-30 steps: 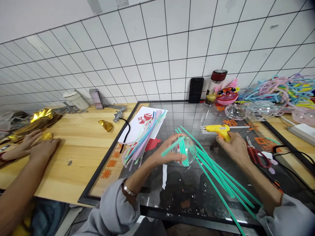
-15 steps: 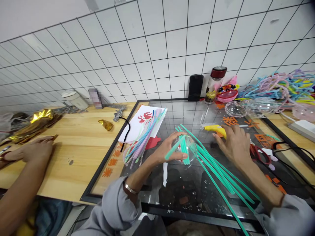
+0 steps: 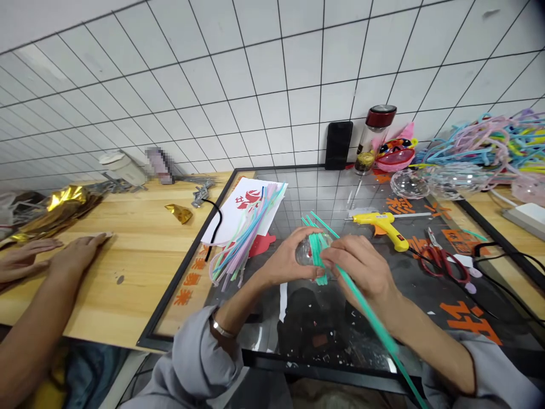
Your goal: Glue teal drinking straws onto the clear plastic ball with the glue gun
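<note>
My left hand (image 3: 287, 258) is curled around a clear plastic ball (image 3: 303, 254), thumb at its lower side and fingers over the top. A band of green pipe cleaners (image 3: 316, 250) lies side by side across the ball's face. At the ball's right edge, my right hand (image 3: 364, 270) pinches a green pipe cleaner (image 3: 385, 335), whose long end runs down towards the front edge of the table, blurred. Other green tips poke out above the ball. Fingers hide much of the ball's right side.
A yellow glue gun (image 3: 383, 222) lies to the right, with red-handled scissors (image 3: 445, 264) nearer. Pastel pipe cleaners (image 3: 251, 233) rest on white paper (image 3: 232, 204) to the left. A phone (image 3: 339, 145) and bottle (image 3: 374, 139) stand by the wall. Another person's hands (image 3: 79, 255) are at far left.
My right hand has left the glue gun and moved left to the ball, where it now grips a green pipe cleaner. My left hand still holds the ball.
</note>
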